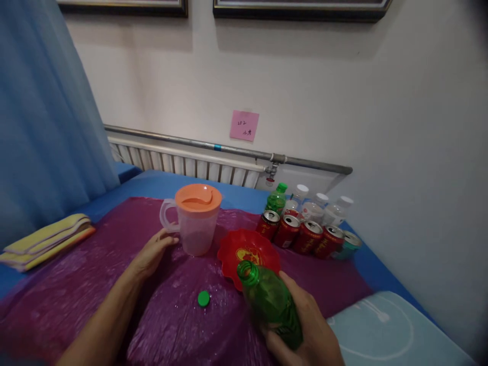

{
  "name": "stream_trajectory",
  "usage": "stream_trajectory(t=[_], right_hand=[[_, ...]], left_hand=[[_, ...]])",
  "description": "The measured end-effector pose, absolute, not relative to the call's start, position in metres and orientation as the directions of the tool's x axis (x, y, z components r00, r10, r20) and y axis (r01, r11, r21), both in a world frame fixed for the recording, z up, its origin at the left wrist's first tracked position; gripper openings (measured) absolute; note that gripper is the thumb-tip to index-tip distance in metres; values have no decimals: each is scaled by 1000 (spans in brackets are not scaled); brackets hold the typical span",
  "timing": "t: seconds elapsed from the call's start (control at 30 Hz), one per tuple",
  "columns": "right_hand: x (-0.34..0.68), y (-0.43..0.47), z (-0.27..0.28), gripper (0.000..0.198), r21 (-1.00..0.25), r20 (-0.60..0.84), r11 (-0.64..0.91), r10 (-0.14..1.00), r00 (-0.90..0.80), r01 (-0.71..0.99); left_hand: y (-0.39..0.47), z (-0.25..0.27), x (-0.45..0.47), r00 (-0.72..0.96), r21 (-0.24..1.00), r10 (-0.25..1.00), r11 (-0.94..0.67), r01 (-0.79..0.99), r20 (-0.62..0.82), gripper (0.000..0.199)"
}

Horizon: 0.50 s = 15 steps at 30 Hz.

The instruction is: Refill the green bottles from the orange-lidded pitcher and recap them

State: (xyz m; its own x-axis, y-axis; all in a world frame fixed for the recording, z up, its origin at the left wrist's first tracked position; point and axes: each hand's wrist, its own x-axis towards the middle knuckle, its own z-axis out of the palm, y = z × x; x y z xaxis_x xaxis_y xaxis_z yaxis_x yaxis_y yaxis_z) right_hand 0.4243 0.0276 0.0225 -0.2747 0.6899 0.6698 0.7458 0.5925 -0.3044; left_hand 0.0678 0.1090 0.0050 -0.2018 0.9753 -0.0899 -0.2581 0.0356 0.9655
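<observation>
My right hand (308, 330) grips an uncapped green plastic bottle (270, 302), tilted with its mouth pointing up and left, just in front of a red bowl (249, 254). The bottle's green cap (203, 298) lies on the purple plastic sheet (76, 295). My left hand (152, 251) rests on the sheet, fingers apart, its fingertips close to the handle of a clear pitcher (196, 223) with an orange lid. Whether the fingers touch the handle is unclear.
Several red cans (301, 234) stand in a row at the back right, with a capped green bottle (276, 199) and clear white-capped bottles (318, 206) behind them. Folded yellow cloths (46, 239) lie at the left. A light blue mat (392, 330) sits at the lower right.
</observation>
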Motion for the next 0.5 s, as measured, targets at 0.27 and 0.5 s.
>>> stream_trajectory(t=[0.27,0.5], right_hand=[[396,43,74,75,-428,577,660,725,-376,617],[349,89,121,78,-430,527,791,612,-590,435]], left_hand=[[110,1,77,-197,966,977,29,-258,-82,61],[113,6,84,-265,942,954,45,-333,-139,60]])
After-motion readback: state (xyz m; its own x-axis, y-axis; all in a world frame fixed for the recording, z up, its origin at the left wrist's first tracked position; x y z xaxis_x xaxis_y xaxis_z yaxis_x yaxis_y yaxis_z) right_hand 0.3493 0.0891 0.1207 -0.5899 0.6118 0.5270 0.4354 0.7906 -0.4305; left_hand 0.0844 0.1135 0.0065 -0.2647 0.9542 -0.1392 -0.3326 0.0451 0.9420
